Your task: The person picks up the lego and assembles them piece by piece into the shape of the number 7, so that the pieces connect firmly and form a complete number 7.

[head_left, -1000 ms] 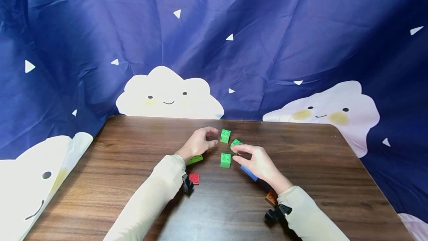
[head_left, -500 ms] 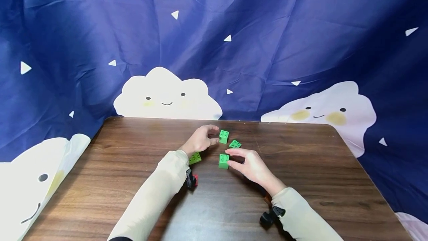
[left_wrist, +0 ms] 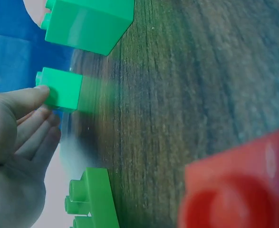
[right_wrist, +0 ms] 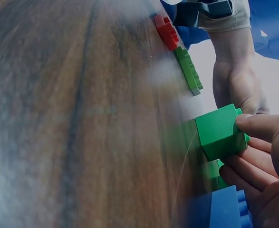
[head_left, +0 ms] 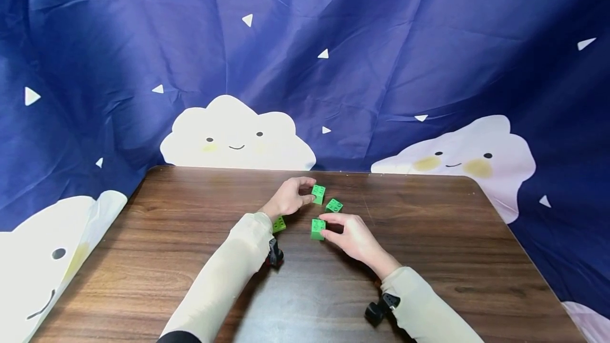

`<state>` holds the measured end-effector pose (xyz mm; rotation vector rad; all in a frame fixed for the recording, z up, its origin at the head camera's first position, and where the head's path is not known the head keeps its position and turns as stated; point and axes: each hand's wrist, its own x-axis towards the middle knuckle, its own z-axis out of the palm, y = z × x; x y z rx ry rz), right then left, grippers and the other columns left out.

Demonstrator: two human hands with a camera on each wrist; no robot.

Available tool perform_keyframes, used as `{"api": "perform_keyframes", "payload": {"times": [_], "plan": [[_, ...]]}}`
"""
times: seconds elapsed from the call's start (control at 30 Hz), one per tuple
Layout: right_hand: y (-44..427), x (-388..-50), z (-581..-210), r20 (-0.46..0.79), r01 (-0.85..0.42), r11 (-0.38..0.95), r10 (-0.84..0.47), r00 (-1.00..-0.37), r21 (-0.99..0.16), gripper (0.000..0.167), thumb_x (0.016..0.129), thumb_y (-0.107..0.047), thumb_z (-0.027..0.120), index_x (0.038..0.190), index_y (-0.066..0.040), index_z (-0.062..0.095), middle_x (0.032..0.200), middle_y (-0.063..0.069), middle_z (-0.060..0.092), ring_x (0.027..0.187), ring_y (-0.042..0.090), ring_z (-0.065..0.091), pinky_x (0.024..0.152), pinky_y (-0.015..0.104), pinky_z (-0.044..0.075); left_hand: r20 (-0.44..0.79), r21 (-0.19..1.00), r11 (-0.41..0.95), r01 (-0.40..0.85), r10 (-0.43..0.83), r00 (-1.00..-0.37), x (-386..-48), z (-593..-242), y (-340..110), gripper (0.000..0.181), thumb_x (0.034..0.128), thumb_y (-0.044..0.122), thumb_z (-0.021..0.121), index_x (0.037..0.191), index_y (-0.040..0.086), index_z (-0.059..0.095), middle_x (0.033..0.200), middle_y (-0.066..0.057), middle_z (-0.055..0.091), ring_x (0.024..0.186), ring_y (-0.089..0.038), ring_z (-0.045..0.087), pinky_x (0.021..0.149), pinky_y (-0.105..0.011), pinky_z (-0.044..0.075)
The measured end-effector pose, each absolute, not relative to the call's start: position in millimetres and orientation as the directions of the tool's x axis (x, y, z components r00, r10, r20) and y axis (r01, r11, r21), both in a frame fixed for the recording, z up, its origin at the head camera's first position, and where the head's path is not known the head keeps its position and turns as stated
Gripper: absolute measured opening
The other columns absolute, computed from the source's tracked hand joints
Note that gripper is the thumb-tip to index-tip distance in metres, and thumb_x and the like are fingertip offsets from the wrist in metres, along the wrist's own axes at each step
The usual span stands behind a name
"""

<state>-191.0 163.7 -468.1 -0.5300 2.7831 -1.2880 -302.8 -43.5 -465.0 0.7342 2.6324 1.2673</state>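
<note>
My left hand (head_left: 288, 196) pinches a green building brick (head_left: 318, 193) at the back of the group, the thumb on its near side. In the left wrist view the thumb lies against that green brick (left_wrist: 63, 90). My right hand (head_left: 355, 234) pinches the nearer green brick (head_left: 317, 229) between thumb and fingers; its thumb presses the studded end of this brick (right_wrist: 220, 130) in the right wrist view. Both bricks appear to be on or just at the table. Another green brick (head_left: 334, 206) sits between the two hands, touched by neither.
A lime green brick (head_left: 279, 224) lies under my left wrist. The red brick (left_wrist: 239, 180) is close to the left wrist camera. A blue brick (right_wrist: 225, 209) lies beneath my right hand. An orange-brown brick (head_left: 378, 282) is mostly hidden by my right wrist. The wooden table (head_left: 452, 237) meets a blue curtain behind.
Both hands have moved in onto the bricks: the left rightward to the back green brick, the right leftward to the near one. The right hand now covers the blue brick in the head view.
</note>
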Motion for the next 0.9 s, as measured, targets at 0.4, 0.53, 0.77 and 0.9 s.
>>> {"api": "perform_keyframes", "payload": {"times": [0.4,0.53,0.77,0.9], "plan": [[162.6,-192.0,-467.9,0.109,-0.285,0.591,-0.316,-0.942,-0.755,0.034,0.098,-0.015,0.080,0.131,-0.007,0.077,0.130,0.012,0.078,0.120,0.030,0.076,0.102,0.045,0.063,0.057,0.781,0.529,0.331,0.468,-0.882,-303.2,-467.1,-43.0,0.043,0.0997,0.009,0.077,0.139,-0.004,0.066,0.133,-0.020,0.074,0.125,-0.034,0.071,0.110,-0.045,0.058],[162.7,-192.4,-467.9,0.102,-0.279,0.584,-0.317,-0.943,-0.762,0.034,0.098,-0.015,0.080,0.131,-0.006,0.077,0.131,0.012,0.078,0.119,0.030,0.077,0.101,0.044,0.064,0.054,0.779,0.531,0.332,0.471,-0.880,-304.2,-467.5,-43.4,0.041,0.1002,0.010,0.076,0.138,-0.004,0.067,0.132,-0.020,0.074,0.124,-0.034,0.071,0.110,-0.044,0.058],[162.4,-192.6,-467.3,0.095,-0.276,0.576,-0.324,-0.941,-0.769,0.035,0.098,-0.014,0.080,0.132,-0.005,0.076,0.131,0.013,0.078,0.119,0.030,0.077,0.101,0.044,0.063,0.065,0.782,0.524,0.337,0.470,-0.880,-301.5,-465.5,-46.7,0.036,0.1004,0.009,0.076,0.133,-0.004,0.068,0.127,-0.019,0.075,0.120,-0.033,0.073,0.107,-0.043,0.060],[163.3,-192.1,-468.2,0.090,-0.268,0.570,-0.321,-0.943,-0.776,0.035,0.098,-0.014,0.080,0.132,-0.004,0.076,0.131,0.014,0.078,0.119,0.030,0.077,0.100,0.043,0.064,0.075,0.793,0.507,0.339,0.470,-0.879,-296.7,-462.7,-49.9,0.036,0.0999,0.011,0.076,0.132,-0.003,0.069,0.126,-0.018,0.076,0.119,-0.033,0.073,0.106,-0.044,0.060]]}}
